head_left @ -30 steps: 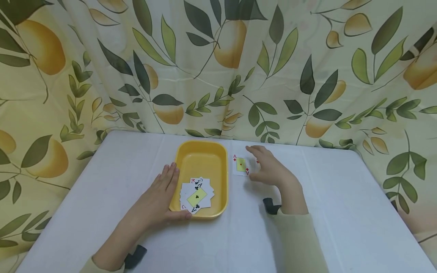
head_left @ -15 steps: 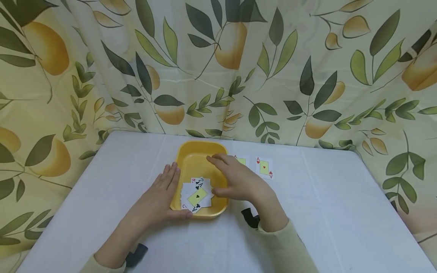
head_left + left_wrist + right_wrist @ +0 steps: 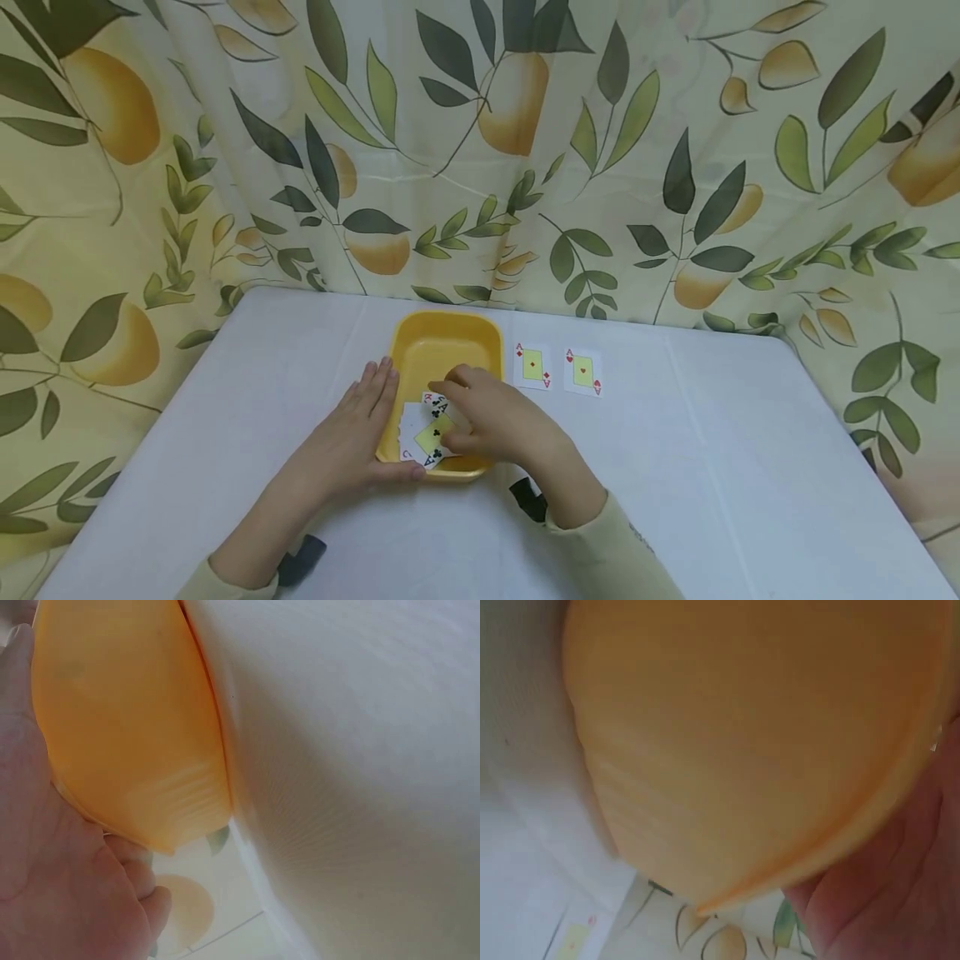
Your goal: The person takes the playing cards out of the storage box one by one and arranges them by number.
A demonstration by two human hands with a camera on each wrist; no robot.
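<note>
Head view: flat along near-left rim of yellow tray (image 3: 444,342), left hand (image 3: 348,429), fingers straight, thumb at near edge. Over card pile (image 3: 409,418) inside tray, right hand (image 3: 495,418), thumb and fingers apart; contact with cards, cannot tell. Atop pile, tilted, between hands: ace of clubs (image 3: 429,436). Ahead and right of right hand, face up on white tabletop (image 3: 697,433): ace of diamonds (image 3: 532,367), ace of hearts (image 3: 582,372), just beside each other.

A cream curtain (image 3: 615,208) with an orange-fruit and green-leaf print spans the far side; its left section is yellower. Just in front stands a white-covered table (image 3: 750,483) with rounded far corners. Lighting is soft, casting diffuse shadows.
</note>
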